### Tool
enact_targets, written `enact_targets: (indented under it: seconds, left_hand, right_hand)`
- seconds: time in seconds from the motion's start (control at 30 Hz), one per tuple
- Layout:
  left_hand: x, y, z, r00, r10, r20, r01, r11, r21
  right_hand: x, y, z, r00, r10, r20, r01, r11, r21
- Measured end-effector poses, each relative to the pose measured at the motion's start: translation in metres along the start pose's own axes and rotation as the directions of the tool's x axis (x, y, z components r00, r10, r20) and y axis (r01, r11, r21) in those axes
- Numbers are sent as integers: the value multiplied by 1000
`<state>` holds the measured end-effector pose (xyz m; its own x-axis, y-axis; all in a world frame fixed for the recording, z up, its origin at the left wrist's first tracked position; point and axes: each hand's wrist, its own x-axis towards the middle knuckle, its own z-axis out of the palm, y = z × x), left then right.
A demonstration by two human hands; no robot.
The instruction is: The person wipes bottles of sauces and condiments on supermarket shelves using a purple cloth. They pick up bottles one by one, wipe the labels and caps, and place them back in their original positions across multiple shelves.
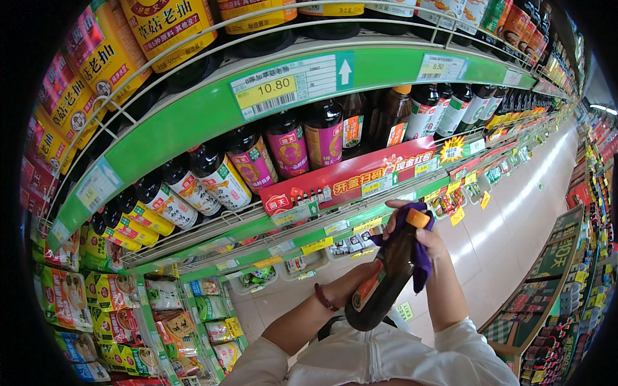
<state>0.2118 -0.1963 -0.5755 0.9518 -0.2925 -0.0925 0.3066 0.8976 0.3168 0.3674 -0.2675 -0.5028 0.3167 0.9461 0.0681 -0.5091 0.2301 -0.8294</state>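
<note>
A dark glass sauce bottle [382, 300] with an orange cap [417, 218] is tilted in front of my chest, cap end up and to the right. My left hand [363, 281] grips its lower body beside an orange and green label. Around the bottle's neck, my right hand [433, 242] holds a purple cloth [423, 271]. The thumb lies just below the cap and the fingers show on the far side. Part of the cloth hangs down along the bottle.
Soy sauce bottles [287, 147] line the shelf ahead behind a red promotional strip [347, 176]. Above them runs a green shelf edge [193, 126] with price tags and a wire rail. Bagged goods [65, 299] hang at lower left. Another display [526, 299] stands across the tiled aisle [512, 212].
</note>
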Motion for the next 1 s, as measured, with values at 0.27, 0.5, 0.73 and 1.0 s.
enact_targets:
  seconds: [0.27,0.5,0.73,1.0]
  left_hand:
    - [17,-9,29,488,856,-170,-320,356,878]
    - [64,-45,45,181,952,-247,-226,285,931]
    - [118,-94,63,137,947,-292,-278,320,906]
    - [150,-123,75,-152,956,-249,-359,182,916]
  right_hand:
    - [-24,23,18,905,19,-425,-51,997,-64]
    - [-97,36,-27,949,-315,-1,217,657,-722]
    - [-54,-34,-68,919,246,-308,-281,957,-75]
    - [-138,-12,-112,987,139,-81,-160,912,-377]
